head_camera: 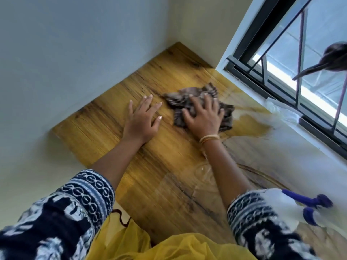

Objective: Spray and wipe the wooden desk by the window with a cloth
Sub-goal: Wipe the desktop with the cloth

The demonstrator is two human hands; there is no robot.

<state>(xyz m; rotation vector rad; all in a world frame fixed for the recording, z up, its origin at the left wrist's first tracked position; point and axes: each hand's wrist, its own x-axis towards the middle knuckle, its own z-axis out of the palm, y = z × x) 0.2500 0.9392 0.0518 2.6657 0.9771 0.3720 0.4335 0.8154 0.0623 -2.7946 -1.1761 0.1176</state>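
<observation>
Cloth (199, 107) at frame centre, flat on bench (105, 124), pressed under right hand (203, 119); fingers (210, 103) spread open on top, not gripping. Left hand (141, 121) just beside cloth, palm down on bare wood, fingers splayed, holding nothing (bracing, likely). Bottle (293, 209) lies lower right, untouched. Step in hand: wiping; spraying looks done, wet sheen toward window (281, 59). Next move calls for sweeping cloth across remaining wood, keeping pressure, reaching corner at upper centre.
</observation>
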